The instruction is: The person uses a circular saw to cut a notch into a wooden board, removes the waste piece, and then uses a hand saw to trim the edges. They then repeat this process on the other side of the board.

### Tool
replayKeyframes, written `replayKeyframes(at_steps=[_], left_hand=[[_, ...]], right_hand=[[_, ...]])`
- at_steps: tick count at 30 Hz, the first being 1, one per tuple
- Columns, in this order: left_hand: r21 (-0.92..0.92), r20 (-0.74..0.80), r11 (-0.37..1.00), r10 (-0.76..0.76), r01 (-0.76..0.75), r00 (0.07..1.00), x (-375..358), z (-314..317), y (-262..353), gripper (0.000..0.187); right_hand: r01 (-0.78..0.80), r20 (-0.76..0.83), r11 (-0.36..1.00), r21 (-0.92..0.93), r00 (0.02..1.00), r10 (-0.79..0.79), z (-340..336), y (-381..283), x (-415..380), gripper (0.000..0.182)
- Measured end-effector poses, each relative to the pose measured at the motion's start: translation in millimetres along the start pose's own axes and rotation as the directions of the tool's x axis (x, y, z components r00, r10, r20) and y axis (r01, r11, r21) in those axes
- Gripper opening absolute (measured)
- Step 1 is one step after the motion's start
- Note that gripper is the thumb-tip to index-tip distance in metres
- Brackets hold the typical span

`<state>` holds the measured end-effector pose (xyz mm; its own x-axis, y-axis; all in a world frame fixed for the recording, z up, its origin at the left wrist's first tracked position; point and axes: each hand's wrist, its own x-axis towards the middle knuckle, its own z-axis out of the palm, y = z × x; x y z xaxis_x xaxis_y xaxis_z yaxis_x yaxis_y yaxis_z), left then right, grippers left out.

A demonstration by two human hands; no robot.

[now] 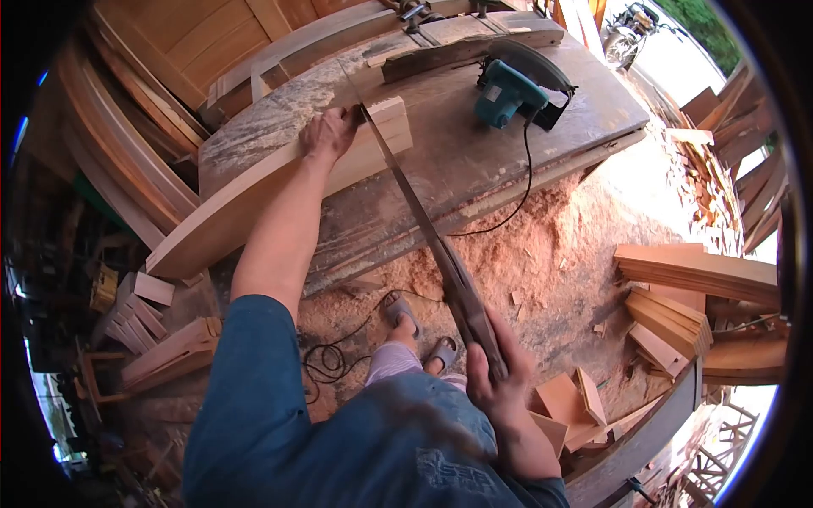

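Observation:
My right hand (501, 372) is closed around the dark handle of a long hand saw (417, 207). The saw's blade runs up and to the left, across the right part of a thick pale wooden beam (229, 207) lying on the workbench (474, 161). At the beam's top, just left of the blade, my left hand (329, 134) is closed round a small dark thing at the wood; its shape is mostly hidden by the fingers.
A teal circular saw (506, 91) sits on the bench, its black cable (529, 173) hanging over the front edge. Sawdust (542, 229) and a coiled cord (326, 362) cover the floor. Stacked boards (699, 273) stand right, cut pieces (569, 405) lower right, curved planks (127, 144) left.

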<state>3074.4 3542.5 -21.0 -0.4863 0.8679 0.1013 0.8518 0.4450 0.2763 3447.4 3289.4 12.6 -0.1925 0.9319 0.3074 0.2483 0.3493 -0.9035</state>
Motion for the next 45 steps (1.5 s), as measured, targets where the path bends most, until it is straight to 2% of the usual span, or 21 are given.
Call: replayKeyframes(at_steps=[2, 5, 8, 9, 11, 12, 16, 18, 21, 22, 23, 25, 26, 27, 29, 34, 35, 38, 40, 42, 45], left_hand=[[0.013, 0.031, 1.000, 0.011, -0.011, 0.999, -3.2, -3.2, 0.4, 0.062], [0.008, 0.018, 1.000, 0.029, -0.029, 0.999, 0.2, -8.0, 6.0, 0.063], [0.024, 0.019, 0.999, 0.026, -0.027, 0.999, 0.4, -0.9, 5.3, 0.058], [0.027, 0.011, 0.999, 0.027, -0.027, 1.000, -1.3, -0.5, 6.0, 0.057], [0.026, -0.009, 0.999, 0.028, -0.028, 1.000, -1.1, -1.1, 5.8, 0.055], [0.020, -0.016, 0.999, 0.030, -0.030, 0.999, -1.7, -1.6, 5.3, 0.054], [0.008, -0.051, 0.996, 0.094, -0.093, 0.994, -1.5, 7.5, -4.2, 0.053], [-0.025, 0.038, 0.987, 0.157, -0.156, 0.987, -3.6, -1.0, -5.4, 0.050], [-0.078, 0.076, 0.943, 0.330, -0.325, 0.941, -6.4, -12.0, -16.3, 0.050], [-0.097, 0.074, 0.914, 0.400, -0.393, 0.913, -4.7, -14.3, -18.9, 0.053], [0.002, 0.175, 0.915, 0.397, -0.403, 0.901, 1.3, -14.8, -17.1, 0.069], [0.100, 0.133, 0.920, 0.365, -0.379, 0.922, 4.9, -3.5, -7.2, 0.078], [0.148, 0.117, 0.919, 0.350, -0.365, 0.929, 5.1, 4.1, -5.0, 0.082], [0.131, 0.124, 0.936, 0.310, -0.326, 0.942, 9.2, 9.7, -5.4, 0.091], [0.139, 0.155, 0.950, 0.258, -0.280, 0.954, 3.7, -4.8, 4.0, 0.091], [0.096, 0.132, 0.954, 0.272, -0.285, 0.953, 0.1, -3.9, 8.2, 0.085], [0.095, 0.123, 0.954, 0.272, -0.284, 0.954, 0.4, -2.3, 7.7, 0.083], [0.084, 0.042, 0.932, 0.350, -0.352, 0.936, -4.4, -0.6, 5.2, 0.080], [0.128, 0.071, 0.945, 0.293, -0.300, 0.953, -9.3, -7.3, 11.1, 0.080], [0.150, 0.093, 0.947, 0.272, -0.283, 0.958, -16.3, -6.7, 13.8, 0.079], [0.132, 0.067, 0.930, 0.338, -0.344, 0.939, -3.1, 0.2, 5.0, 0.080]], right_hand=[[-0.017, -0.023, 0.998, 0.058, 1.000, 0.018, 38.7, 7.1, 51.3, 0.048], [-0.015, -0.005, 0.991, 0.131, 1.000, 0.016, 38.1, 9.0, 44.5, 0.052], [0.105, -0.008, 0.994, -0.032, 0.994, -0.105, -15.9, 18.8, -40.5, 0.057], [0.014, 0.066, 0.998, -0.067, 0.998, -0.010, -42.8, 6.0, -71.1, 0.058], [-0.078, 0.054, 0.995, -0.066, 0.995, 0.082, -77.0, -7.0, -126.1, 0.061], [-0.034, 0.064, 0.998, -0.044, 0.997, 0.037, -83.0, -11.0, -124.5, 0.060], [0.031, 0.009, 0.996, -0.082, 0.999, -0.031, 1.8, 13.9, -14.1, 0.051], [-0.001, -0.007, 0.999, 0.053, 1.000, 0.002, 49.9, 20.4, 50.5, 0.050], [-0.001, 0.025, 0.997, 0.074, 1.000, 0.000, 62.4, 2.0, 79.8, 0.052], [0.010, 0.035, 0.999, 0.050, 0.999, -0.012, 61.5, -3.9, 84.1, 0.052], [-0.009, 0.053, 0.997, 0.072, 0.999, 0.005, 61.8, -4.2, 83.4, 0.054], [-0.087, 0.089, 0.992, 0.089, 0.993, 0.079, 64.4, 0.2, 81.6, 0.055], [-0.134, 0.107, 0.986, 0.097, 0.987, 0.123, 64.7, 2.1, 77.4, 0.055], [-0.103, 0.086, 0.992, 0.079, 0.992, 0.096, 60.9, 1.9, 69.3, 0.057], [0.036, 0.006, 0.999, 0.001, 0.999, -0.036, 44.5, 18.8, 25.9, 0.059], [-0.016, 0.133, 0.973, -0.230, 0.990, 0.048, -79.5, -13.0, -123.7, 0.058], [-0.048, 0.077, 0.983, -0.176, 0.995, 0.063, -89.0, -27.3, -136.5, 0.055], [-0.016, 0.143, 0.992, -0.124, 0.989, 0.034, -76.8, -21.3, -90.7, 0.057], [0.076, 0.075, 0.993, -0.092, 0.995, -0.069, -7.5, 10.7, -11.7, 0.059], [0.031, 0.028, 0.997, 0.075, 0.999, -0.033, 55.0, 17.5, 68.4, 0.057], [0.040, -0.006, 0.998, 0.054, 0.999, -0.040, 66.9, 10.5, 92.1, 0.058]])
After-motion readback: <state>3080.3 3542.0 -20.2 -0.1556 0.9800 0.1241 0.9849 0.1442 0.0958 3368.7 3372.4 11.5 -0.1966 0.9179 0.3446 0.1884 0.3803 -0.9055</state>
